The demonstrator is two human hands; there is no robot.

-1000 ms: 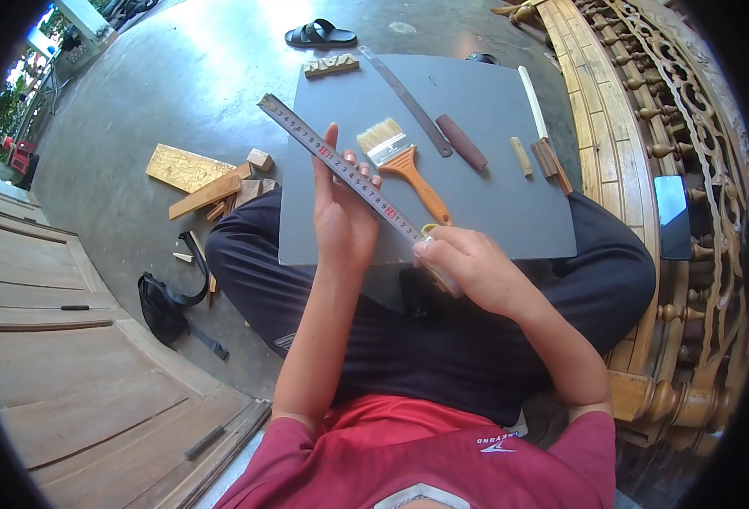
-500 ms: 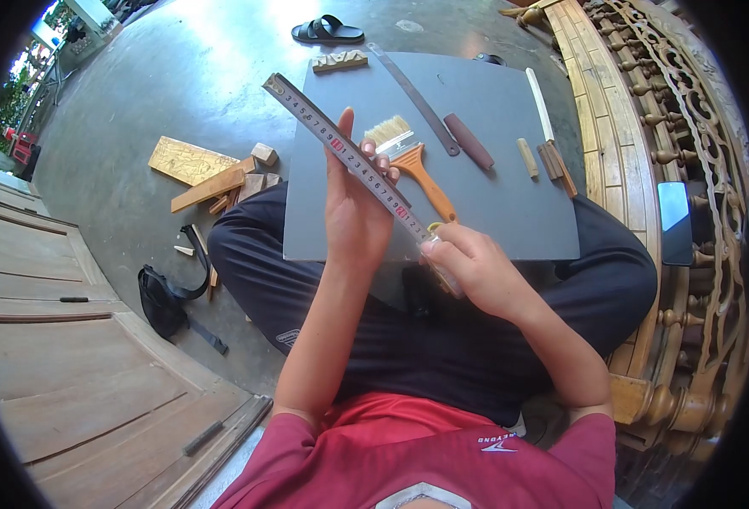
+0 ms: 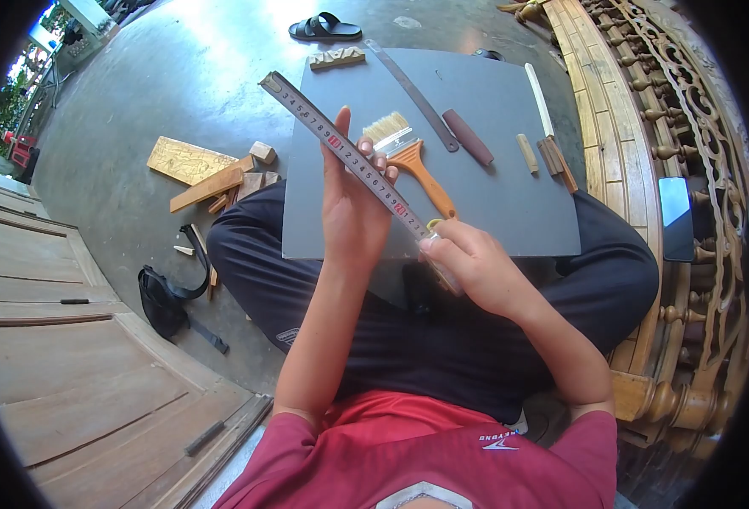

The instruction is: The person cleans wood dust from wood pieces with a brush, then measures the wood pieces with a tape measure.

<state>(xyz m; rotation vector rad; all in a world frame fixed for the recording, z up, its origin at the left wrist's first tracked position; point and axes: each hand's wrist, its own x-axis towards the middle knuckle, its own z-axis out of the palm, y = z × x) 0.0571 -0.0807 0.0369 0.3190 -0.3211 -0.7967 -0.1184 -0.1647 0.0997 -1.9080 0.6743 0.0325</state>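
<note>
A steel tape measure (image 3: pixel 364 173) is stretched slantwise in front of me, its printed blade running from lower right to upper left. My left hand (image 3: pixel 354 222) supports the blade, palm up, with the thumb on one side and the fingers curled round the other. At the lower right end, my right hand (image 3: pixel 478 265) is closed round the case, which the fingers mostly hide. Just beyond the left fingertips, a paintbrush (image 3: pixel 425 180) with an orange handle and pale bristles lies on the grey board (image 3: pixel 510 225).
On the board lie a long metal strip (image 3: pixel 413 95), a brown rounded bar (image 3: pixel 468 137), a carved wooden block (image 3: pixel 337 58) and small wooden sticks (image 3: pixel 527 153). Wood offcuts (image 3: pixel 209 187) and a black bag (image 3: pixel 162 301) are on the floor at left. A phone (image 3: pixel 676 219) rests on the wooden bench (image 3: pixel 608 136).
Both hands and the tape measure keep nearly the same pose. The view has shifted very slightly.
</note>
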